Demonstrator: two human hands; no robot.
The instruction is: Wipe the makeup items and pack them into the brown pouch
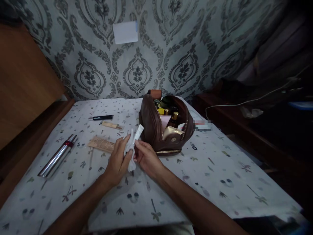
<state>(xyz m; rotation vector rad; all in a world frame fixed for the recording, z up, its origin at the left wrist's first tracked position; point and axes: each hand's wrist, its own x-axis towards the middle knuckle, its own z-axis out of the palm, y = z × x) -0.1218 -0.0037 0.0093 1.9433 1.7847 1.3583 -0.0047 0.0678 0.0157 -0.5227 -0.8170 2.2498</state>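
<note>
From here I see two bare hands close together over the table (210,182), just in front of the brown bag (150,127). The left hand (118,160) is not wide open: its fingers bend around a soft white cloth (131,165), and its thumb presses on the front of it. The right hand (147,157) is nearly closed, with its thumb and pointing finger pinching the low end of a thin white tube (139,133). The tube leans up to the right, against the cloth and right by the side of the bag. I cannot read any words on it. A peach tube (100,143) lies flat by the left hand, with lots of tiny writing that is too small to read. Behind it are a small tan tube (110,124) and a black pen-like stick (102,117). A shiny silver bottle (56,159) with a red band lies on the far left, and I can't make out a name on it. The bag is open and full of little things, like a bottle with a gold cap (175,117). A round gold badge (173,139) shows at its front, but its mark is too small. Right of the bag, a label (202,125) is all blurry squares.
</note>
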